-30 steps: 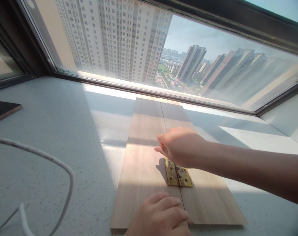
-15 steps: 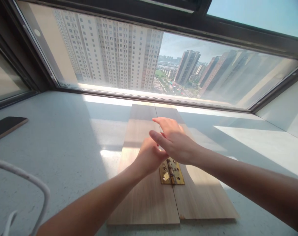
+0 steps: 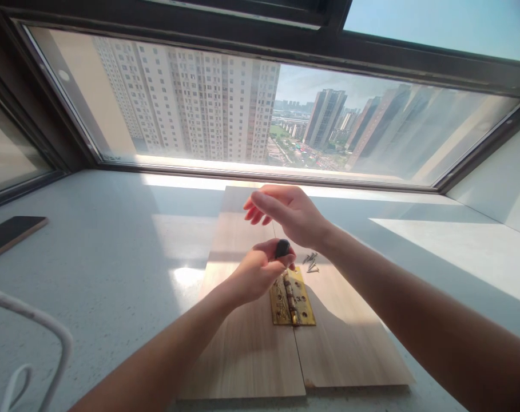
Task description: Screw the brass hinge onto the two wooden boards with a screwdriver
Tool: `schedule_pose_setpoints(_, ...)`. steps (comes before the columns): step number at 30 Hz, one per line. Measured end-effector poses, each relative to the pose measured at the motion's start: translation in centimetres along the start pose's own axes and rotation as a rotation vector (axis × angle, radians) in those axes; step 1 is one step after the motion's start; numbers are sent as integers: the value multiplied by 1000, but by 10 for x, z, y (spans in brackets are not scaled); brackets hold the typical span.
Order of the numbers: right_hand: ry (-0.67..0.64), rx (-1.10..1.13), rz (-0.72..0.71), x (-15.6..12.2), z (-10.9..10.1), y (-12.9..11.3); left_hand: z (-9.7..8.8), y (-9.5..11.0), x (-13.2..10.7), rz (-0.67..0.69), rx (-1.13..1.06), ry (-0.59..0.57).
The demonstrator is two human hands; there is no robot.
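Observation:
My left hand [image 3: 262, 272] is closed around a screwdriver [image 3: 282, 248], to judge by its rounded black handle end; the shaft is hidden by the fingers. Just below the hand lies a brass hinge [image 3: 301, 297], worn and dark-spotted, across the seam between the left wooden board [image 3: 242, 355] and the right wooden board [image 3: 349, 349]. My right hand [image 3: 289, 212] hovers above and beyond the left one, fingers loosely curled and apart, holding nothing. Several screws [image 3: 312, 263] rest in a small heap on the right board, beside the hinge's upper corner.
The boards lie on a pale speckled sill [image 3: 114, 286] before a dark-framed window [image 3: 242, 171]. A dark flat slab [image 3: 13, 234] is at the far left. A white cable [image 3: 49, 326] curves through the lower left.
My right hand has lifted away from my left hand, up and leftward. That uncovers the black handle and the screws. The view has shifted slightly.

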State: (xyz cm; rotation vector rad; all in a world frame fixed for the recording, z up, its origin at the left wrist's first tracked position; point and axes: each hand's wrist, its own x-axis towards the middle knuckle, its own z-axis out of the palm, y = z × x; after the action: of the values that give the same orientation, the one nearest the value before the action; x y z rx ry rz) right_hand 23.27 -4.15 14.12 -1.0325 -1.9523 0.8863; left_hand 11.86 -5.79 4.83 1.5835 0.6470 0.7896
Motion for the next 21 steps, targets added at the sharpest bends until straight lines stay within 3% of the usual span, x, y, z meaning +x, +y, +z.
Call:
schedule_pose_setpoints(3,-207,-212,139,1,8,10,1,-7,1,25,60,11)
schedule_pose_setpoints(5,-254,-288,232,-2,11,16,2,-9,1,49,71,4)
schedule_pose_setpoints(12,-172,-315,403,-7,16,14,-9,-1,5,72,2,-165)
schedule_pose_setpoints(16,-99,-470,477,-3,24,8,-23,3,9,69,14,-255)
schedule_pose_setpoints(21,-28,-507,506,2,29,7,-15,4,6,6,-88,-213)
